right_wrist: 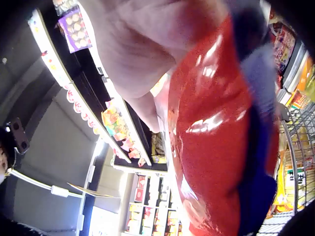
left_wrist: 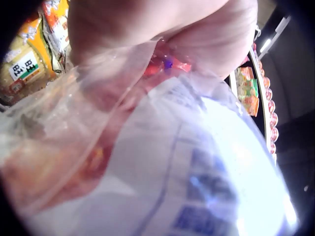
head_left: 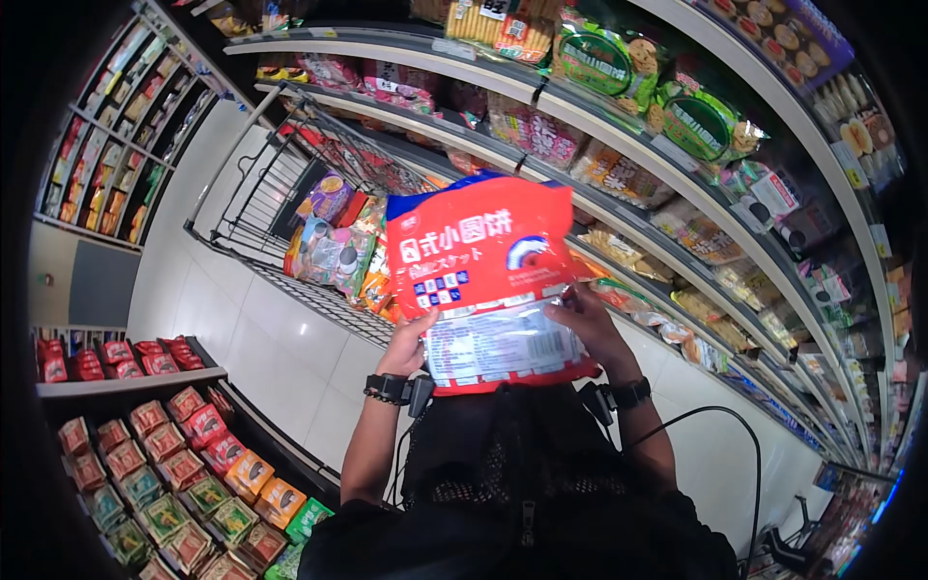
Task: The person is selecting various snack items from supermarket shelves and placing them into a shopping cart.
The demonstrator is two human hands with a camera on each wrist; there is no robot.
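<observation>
A large red and blue bag of biscuits (head_left: 483,237) with white lettering is held upright in front of the torso, its printed label and barcode facing up at me. The left hand (head_left: 406,346) grips its left edge low down, thumb on the front. On the opposite edge, a little higher, the right hand (head_left: 588,324) pinches the bag with its thumb over the front. Close up in the left wrist view, the left hand (left_wrist: 147,24) bunches clear plastic film. Glossy red wrapping (right_wrist: 211,128) fills the right wrist view beneath the right hand (right_wrist: 142,44); fingers behind the bag are largely hidden.
Beyond the bag stands a wire shopping cart (head_left: 253,208) holding several snack packs (head_left: 333,256). Long shelves (head_left: 541,92) of packaged snacks curve along the right. A lower display (head_left: 126,389) with small packets stands at left, over a tiled floor (head_left: 280,324).
</observation>
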